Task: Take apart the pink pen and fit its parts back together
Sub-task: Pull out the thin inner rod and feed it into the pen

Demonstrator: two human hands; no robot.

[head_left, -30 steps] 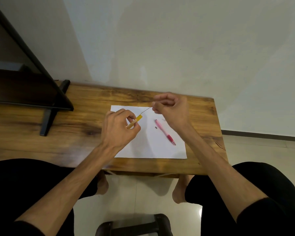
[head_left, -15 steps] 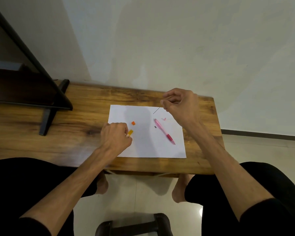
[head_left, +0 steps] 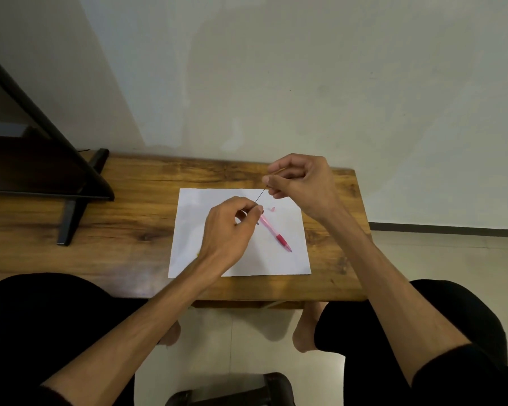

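Wooden table (head_left: 135, 230), left hand (head_left: 228, 230) now raised to right hand's (head_left: 301, 183) thin refill (head_left: 261, 194)

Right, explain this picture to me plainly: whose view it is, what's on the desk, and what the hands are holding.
No machine here: a person wears a camera on the head, so you look down over their own arms. The right hand pinches a thin dark rod, probably a pen's ink tube. The left hand reaches up to the rod's lower end, fingers curled; whether they grip it is unclear. On the wooden desk lies a white sheet of paper with the pink pen and a small pink piece on it.
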